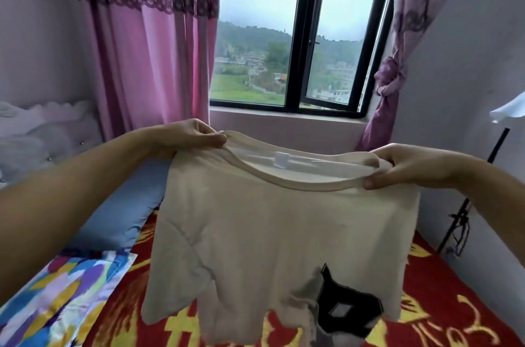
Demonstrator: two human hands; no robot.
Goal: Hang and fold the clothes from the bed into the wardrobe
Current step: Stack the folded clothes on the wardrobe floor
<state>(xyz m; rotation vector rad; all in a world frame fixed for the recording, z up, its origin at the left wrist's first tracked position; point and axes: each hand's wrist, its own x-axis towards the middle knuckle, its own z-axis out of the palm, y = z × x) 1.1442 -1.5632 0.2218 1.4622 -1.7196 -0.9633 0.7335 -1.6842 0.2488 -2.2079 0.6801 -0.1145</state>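
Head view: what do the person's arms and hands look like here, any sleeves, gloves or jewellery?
Both forearms are bare as far as the frame shows; no sleeve edge is in view. The left hand and right hand wear no gloves, and no rings, watch or bracelets are visible. Fingernails look short and unpainted.

Window (301,34): black-framed, right casement ajar, grey daylight; green hillside and low buildings beyond. Sill (287,116): pale pink ledge directly beneath. Left curtain (147,42): pink, hanging full length, dark lace band across its upper part. Right curtain (397,62): mauve, knotted at mid-height beside the frame. Walls (468,34): plain, pale lilac-white. Headboard (48,130): white, tufted with buttons, against the left wall. Bed cover (443,289): red with yellow patterning. Pillow (122,210): blue, at the head of the bed. Black stand (466,210): slim, leaning by the right wall, cords hanging from it.
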